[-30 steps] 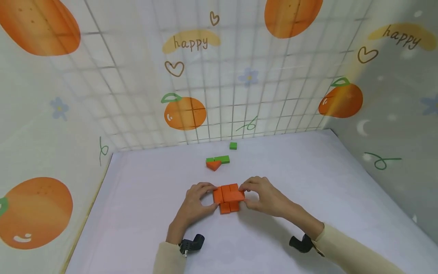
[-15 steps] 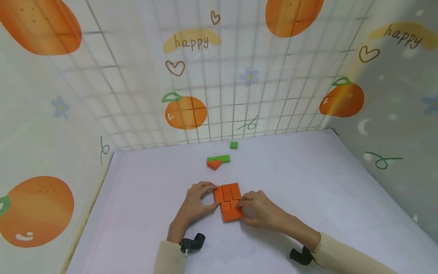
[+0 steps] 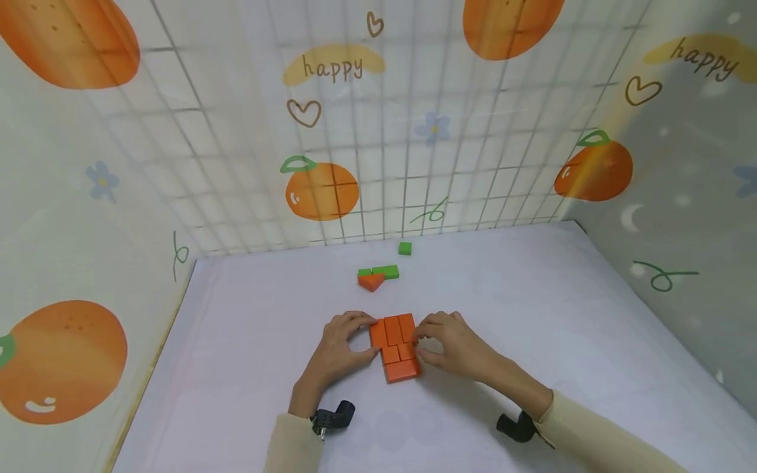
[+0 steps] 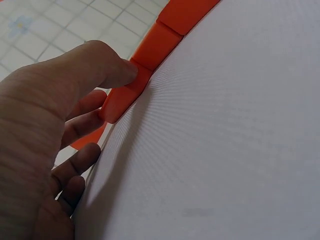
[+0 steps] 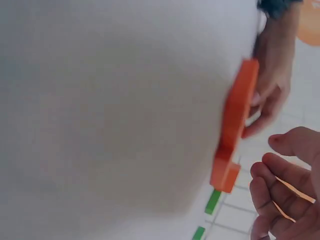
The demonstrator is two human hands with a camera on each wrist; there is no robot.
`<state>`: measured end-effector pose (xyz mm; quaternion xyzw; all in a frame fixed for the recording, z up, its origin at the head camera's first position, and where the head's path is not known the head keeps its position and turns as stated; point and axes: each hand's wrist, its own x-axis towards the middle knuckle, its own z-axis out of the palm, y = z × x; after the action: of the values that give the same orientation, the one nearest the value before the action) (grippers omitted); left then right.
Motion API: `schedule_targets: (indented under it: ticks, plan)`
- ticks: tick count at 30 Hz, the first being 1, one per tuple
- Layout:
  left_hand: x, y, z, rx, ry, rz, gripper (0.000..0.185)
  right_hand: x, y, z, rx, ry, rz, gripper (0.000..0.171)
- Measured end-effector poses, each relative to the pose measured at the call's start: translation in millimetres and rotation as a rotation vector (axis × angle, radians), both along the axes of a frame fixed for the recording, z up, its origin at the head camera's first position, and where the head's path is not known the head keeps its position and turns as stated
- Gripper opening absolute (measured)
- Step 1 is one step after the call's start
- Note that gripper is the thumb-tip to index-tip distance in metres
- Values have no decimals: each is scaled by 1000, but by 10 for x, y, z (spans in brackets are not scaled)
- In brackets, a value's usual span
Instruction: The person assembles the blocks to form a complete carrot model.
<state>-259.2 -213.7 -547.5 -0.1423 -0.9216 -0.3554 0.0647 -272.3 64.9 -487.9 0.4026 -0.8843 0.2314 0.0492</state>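
Observation:
Flat orange blocks point(image 3: 393, 330) lie edge to edge on the table, forming one compact patch. My left hand point(image 3: 337, 345) pinches the leftmost orange block point(image 4: 127, 90) between thumb and fingers, the thumb on its near end. Along the patch's near side lies a wide orange block point(image 3: 402, 371). Beside the patch's right edge is my right hand point(image 3: 458, 345). In the right wrist view, that hand's thumb and loosely curved fingers stand apart from the orange blocks, with nothing between them.
Beyond the patch, an orange triangular block point(image 3: 371, 282) touches a row of green blocks point(image 3: 386, 271). A small green block point(image 3: 405, 248) lies farther back, near the patterned curtain point(image 3: 236, 164). A white cloth point(image 3: 520, 295) covers the table.
My right hand has set the wide orange block down from atop the patch to its near side, let go, and shifted slightly up and away. My left hand has stayed put.

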Motion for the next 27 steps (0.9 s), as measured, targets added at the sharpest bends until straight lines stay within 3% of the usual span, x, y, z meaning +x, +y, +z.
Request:
schedule_targets:
  ticks: [5,12,27]
  plan:
    - [-7,-25,-17,11,12,2,46,-346,-203,121,-65,-19,-41,22]
    - [-13,-9,-33,22,25,-19,45,-783,-502,173,-55,10,-75,27]
    - [-4,-20,-24,31,28,-17,46,-1259,-794,-5,10,8,-112,35]
